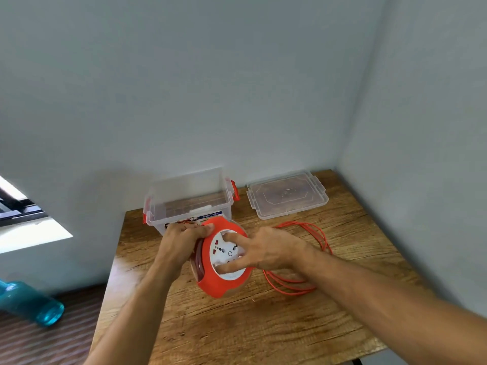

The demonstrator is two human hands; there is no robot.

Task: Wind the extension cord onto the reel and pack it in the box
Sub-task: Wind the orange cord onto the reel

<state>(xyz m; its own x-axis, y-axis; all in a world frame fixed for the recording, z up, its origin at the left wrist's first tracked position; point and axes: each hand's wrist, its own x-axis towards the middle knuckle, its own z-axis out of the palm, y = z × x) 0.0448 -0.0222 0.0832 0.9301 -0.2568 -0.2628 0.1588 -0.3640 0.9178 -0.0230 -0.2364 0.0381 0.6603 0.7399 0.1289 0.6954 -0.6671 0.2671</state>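
Observation:
An orange reel (216, 281) with a white socket face stands tilted on the wooden table (263, 325), just in front of the clear plastic box (189, 196). My left hand (181, 239) grips the reel's upper left rim. My right hand (266, 250) rests on the white centre disc, fingers set into its recesses. Some cord shows wound in the reel's groove on the left side. The rest of the orange cord (297, 284) lies in loose loops on the table to the right, partly hidden under my right wrist. The box is open, with red latches.
The clear lid (287, 196) lies flat at the back right of the table, near the corner of two walls. A blue bottle (29, 302) lies on the floor to the left. The table's left edge runs close to my left forearm.

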